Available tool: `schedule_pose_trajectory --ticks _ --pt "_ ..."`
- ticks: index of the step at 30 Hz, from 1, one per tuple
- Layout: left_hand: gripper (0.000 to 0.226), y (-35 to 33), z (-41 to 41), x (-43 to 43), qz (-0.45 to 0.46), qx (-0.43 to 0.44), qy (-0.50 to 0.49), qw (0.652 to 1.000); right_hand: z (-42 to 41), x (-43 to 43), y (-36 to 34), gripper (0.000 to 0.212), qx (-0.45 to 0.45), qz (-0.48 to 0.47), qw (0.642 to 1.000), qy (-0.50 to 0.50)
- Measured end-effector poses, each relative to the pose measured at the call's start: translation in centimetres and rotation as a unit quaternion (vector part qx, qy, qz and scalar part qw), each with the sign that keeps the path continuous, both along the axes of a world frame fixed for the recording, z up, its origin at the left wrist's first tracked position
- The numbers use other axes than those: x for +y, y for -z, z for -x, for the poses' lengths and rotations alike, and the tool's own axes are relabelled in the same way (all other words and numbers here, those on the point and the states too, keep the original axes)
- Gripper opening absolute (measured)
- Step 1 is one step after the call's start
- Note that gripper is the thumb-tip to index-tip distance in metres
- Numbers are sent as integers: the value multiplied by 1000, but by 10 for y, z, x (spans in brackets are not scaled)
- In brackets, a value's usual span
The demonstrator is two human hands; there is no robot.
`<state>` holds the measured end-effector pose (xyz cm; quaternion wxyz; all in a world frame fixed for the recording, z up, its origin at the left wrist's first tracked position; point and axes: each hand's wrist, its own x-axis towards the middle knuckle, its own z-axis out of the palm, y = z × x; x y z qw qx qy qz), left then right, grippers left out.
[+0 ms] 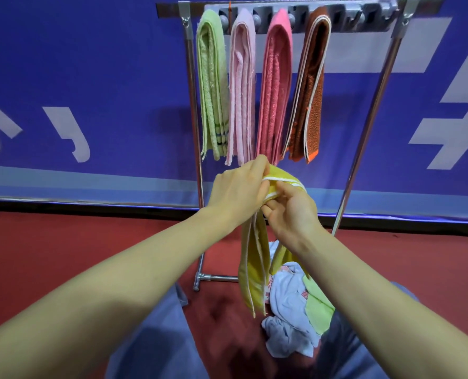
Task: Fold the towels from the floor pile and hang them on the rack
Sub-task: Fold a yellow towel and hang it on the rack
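Rack (193,105) stands upper centre, banner wall (90,77) behind it. Four folded towels (275,86) hang side by side on its top bar. Directly below, at frame centre, left hand (238,190) and right hand (290,209) grip a fifth towel (254,269), which hangs down. Floor pile (287,296) lies lower centre-right, before the rack's base.

Bright even light, soft shadows, wide-angle bending at edges

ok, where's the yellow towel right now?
Head view, centre: the yellow towel hangs from the left hand and right hand, below the racked bright pink towel, above the floor pile.
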<state>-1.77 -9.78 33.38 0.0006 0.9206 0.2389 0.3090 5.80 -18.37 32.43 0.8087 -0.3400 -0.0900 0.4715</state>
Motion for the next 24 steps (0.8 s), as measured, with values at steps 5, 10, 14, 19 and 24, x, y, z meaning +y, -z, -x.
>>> schedule_pose_trajectory --ticks 5,10,14,19,24 --pt "19 -2 -1 -1 -32 -50 57 997 4 3 3 27 -8 -2 1000 -2" --pt "18 -2 0 -1 -21 -72 74 994 8 5 4 28 9 -4 1000 -11" --pt "16 -4 -2 -1 -20 -81 80 993 9 9 8 27 8 8 1000 -15" --pt "11 -2 -1 -3 2 -89 105 991 10 12 14 25 0 21 999 -28" --pt "13 4 6 1 27 -60 146 987 6 9 14 48 43 -16 998 -40"
